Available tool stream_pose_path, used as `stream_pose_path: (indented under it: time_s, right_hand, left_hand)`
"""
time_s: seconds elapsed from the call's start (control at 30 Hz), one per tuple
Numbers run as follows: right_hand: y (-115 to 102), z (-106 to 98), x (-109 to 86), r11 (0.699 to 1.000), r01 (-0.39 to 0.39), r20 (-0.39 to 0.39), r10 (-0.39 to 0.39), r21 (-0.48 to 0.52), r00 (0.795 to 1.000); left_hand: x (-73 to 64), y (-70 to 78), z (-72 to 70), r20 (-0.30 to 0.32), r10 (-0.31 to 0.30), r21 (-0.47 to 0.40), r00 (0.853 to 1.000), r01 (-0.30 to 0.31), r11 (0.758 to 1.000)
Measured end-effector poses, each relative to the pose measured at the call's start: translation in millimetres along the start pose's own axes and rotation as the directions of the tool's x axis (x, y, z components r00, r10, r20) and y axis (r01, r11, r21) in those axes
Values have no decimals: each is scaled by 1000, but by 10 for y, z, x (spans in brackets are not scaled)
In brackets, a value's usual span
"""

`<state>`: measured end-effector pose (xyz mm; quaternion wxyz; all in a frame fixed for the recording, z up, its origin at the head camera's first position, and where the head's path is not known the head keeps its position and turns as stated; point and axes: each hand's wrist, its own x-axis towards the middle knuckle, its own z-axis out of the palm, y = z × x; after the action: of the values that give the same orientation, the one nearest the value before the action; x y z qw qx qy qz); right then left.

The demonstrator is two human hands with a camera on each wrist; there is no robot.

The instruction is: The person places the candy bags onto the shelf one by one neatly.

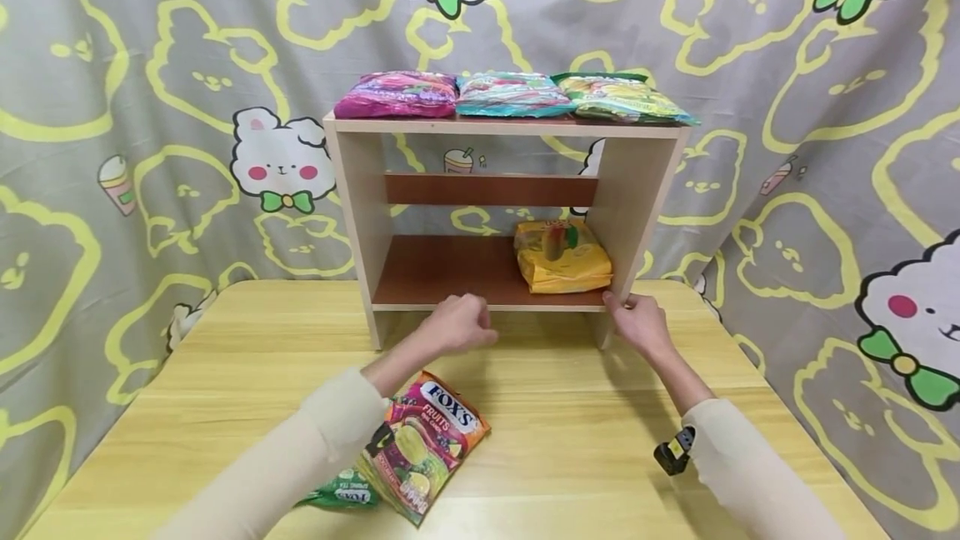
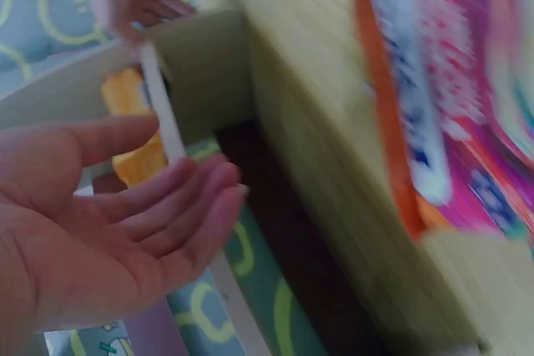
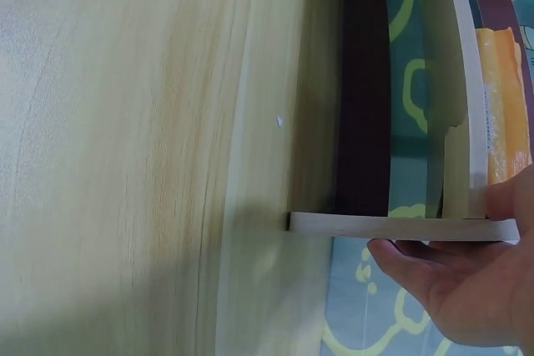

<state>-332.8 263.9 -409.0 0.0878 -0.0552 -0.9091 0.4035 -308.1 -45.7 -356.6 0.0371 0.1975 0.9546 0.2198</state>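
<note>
A small wooden shelf [image 1: 487, 307] with pale side panels and brown boards stands on the table. My right hand [image 1: 640, 323] grips its right side panel near the lower board; in the right wrist view, thumb and fingers [image 3: 409, 268] lie on opposite sides of that panel. My left hand [image 1: 459, 325] hovers in front of the lower board and holds nothing; its fingers look relaxed in the left wrist view [image 2: 175, 214]. A yellow candy bag [image 1: 564, 261] with a mango picture lies at the right end of the lower board, near my right thumb.
Purple [image 1: 401, 95], light-blue [image 1: 513, 96] and green-yellow [image 1: 622, 98] bags lie along the shelf top. On the table [image 1: 570, 440], a Fox's fruits candy bag [image 1: 435, 448] partly overlaps a green bag [image 1: 341, 492] by my left forearm. A patterned curtain [image 1: 187, 90] hangs behind.
</note>
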Motion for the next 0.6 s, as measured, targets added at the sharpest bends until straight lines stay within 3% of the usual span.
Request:
stream_pose_path:
  time_s: [0.1,0.23,0.6]
  right_hand:
    - [5,3,7,1000,10,-1,-10,-3,1000]
    - [12,10,8,1000,23,-7,-23,-10,1000]
    - [19,16,16,1000,22,-17,-22,-11,1000]
  left_hand:
    - [-106,-138,24,96,-24,92,995,15,996]
    - [-227,-297,44,184,-98,123,978,76,990]
    - [-367,-646,-33,229,-175,102,958,155,983]
